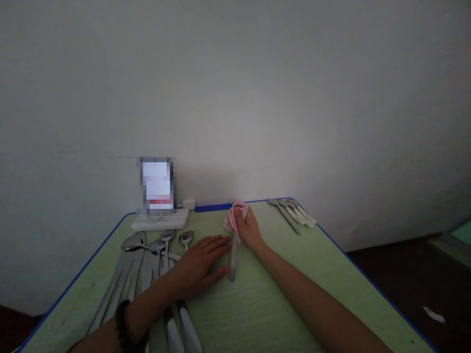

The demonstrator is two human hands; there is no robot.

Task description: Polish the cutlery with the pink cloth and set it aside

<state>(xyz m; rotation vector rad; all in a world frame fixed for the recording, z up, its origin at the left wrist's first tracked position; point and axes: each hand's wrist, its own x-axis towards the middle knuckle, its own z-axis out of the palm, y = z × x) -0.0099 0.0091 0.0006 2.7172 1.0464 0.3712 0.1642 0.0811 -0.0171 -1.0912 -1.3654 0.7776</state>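
Note:
My right hand [250, 228] is closed around a pink cloth [235, 215], pressed over the far end of a metal utensil. Only the utensil's flat handle [233, 260] shows, pointing toward me; its head is hidden, so its kind cannot be told. Palm down, my left hand [204, 262] has its fingers stretched out, and the fingertips and thumb reach beside that handle. Under and around my left forearm lie several metal spoons [167, 236] and long grey utensils [117, 284]. Two white handles [189, 328] stick out below the forearm.
At the back left, a blurred phone or tablet [158, 184] stands behind a white power strip [161, 220], with a white plug [189, 204] beside it. Several spoons [290, 211] lie at the back right corner. The green table [265, 314] has a blue edge and meets a wall.

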